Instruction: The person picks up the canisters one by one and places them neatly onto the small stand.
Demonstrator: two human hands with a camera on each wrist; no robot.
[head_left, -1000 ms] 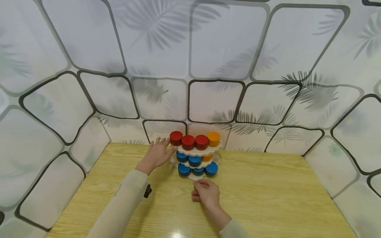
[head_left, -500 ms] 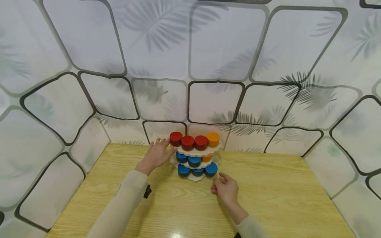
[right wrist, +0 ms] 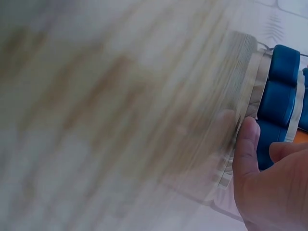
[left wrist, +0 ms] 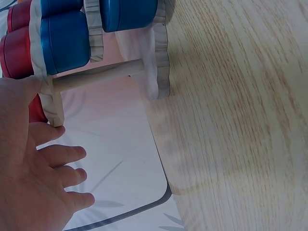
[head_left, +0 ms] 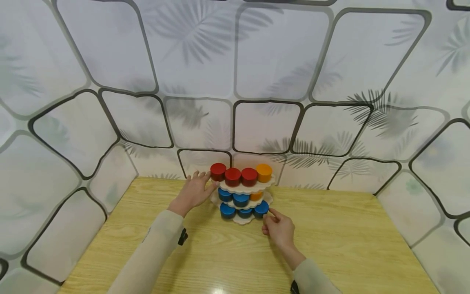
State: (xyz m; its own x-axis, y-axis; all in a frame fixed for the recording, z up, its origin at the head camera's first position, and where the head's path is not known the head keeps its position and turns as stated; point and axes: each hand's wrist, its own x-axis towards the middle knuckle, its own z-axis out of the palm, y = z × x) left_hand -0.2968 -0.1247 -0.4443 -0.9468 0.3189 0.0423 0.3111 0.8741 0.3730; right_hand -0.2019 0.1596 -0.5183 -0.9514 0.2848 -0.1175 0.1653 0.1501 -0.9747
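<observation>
A three-tiered wooden stand (head_left: 244, 189) with scalloped edges bears short round tins. Red tins (head_left: 233, 177) and an orange tin (head_left: 264, 172) line the top tier; blue tins (head_left: 240, 199) fill most of the lower fronts. My left hand (head_left: 192, 193) holds the top tier's left edge between thumb and forefinger, its other fingers extended, as the left wrist view shows. At the bottom tier's right end, my right hand (head_left: 282, 232) has thumb and forefinger on the rightmost blue tin (right wrist: 267, 142), its remaining fingers curled. The stand's rear is hidden.
The stand rests on a light wood-grain table (head_left: 341, 241), near its back edge. Behind and at both sides rises a pale patterned wall covering (head_left: 268, 126), close behind the tiers. A round upright post (left wrist: 98, 73) joins the tiers.
My right hand has moved right along the front of the bottom tier, then up to the rightmost blue tin. The left hand has stayed at the top tier's edge.
</observation>
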